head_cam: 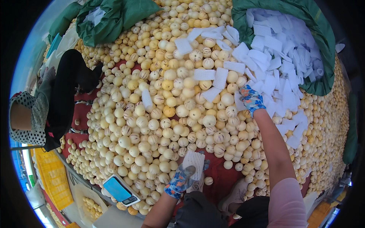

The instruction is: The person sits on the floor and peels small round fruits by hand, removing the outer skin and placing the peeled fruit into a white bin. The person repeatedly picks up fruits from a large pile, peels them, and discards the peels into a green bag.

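My left hand (pixel 181 178), in a blue floral glove with greyish fingertips, holds a white foam net sleeve (pixel 194 162) above my shoe. Whether a fruit is inside that sleeve cannot be seen. Farther out on the right, my right hand (pixel 252 98) wears a matching glove and has its fingers on another white foam net sleeve (pixel 239 101). Around both hands spreads a deep heap of pale yellow pepino melons (pixel 171 101), many with purple streaks. Loose foam net sleeves (pixel 268 82) are piled just beyond my right hand.
A green sack (pixel 325 57) spills foam sleeves at the upper right; another green sack (pixel 99 31) lies upper left. A digital scale (pixel 121 190) rests on fruit near my left forearm. At left another person (pixel 61 94) crouches. Yellow crates (pixel 54 176) stand below. Red cloth (pixel 218 168) shows underfoot.
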{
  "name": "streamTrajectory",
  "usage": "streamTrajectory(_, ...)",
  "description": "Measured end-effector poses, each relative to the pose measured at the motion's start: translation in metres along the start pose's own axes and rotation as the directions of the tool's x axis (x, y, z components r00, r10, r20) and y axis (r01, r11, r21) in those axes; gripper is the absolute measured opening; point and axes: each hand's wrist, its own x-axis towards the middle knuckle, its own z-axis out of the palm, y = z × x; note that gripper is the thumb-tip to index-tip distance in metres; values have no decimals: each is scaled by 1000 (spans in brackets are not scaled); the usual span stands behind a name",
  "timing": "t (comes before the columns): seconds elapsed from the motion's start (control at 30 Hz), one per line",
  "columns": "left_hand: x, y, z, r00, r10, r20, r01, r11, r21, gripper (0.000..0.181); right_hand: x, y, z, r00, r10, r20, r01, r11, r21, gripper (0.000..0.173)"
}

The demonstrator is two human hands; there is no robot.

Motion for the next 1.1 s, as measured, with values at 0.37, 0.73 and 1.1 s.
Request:
streamTrajectory(0.37, -7, 16, 1, 868, -280, 411, 198, 953, 231, 47, -179, -135, -50, 855, -475, 207, -494, -630, 599, 63)
streamTrajectory(0.73, -75, -7, 21, 906, 320, -278, 120, 436, 892, 37, -212, -177, -53, 921, -330, 207, -367, -912, 182, 42)
streamTrajectory(1.1, -29, -22, 27, 785, -414, 461, 346, 910, 227, 63, -98, -50, 15, 967, 246, 63, -244, 832, 498, 33)
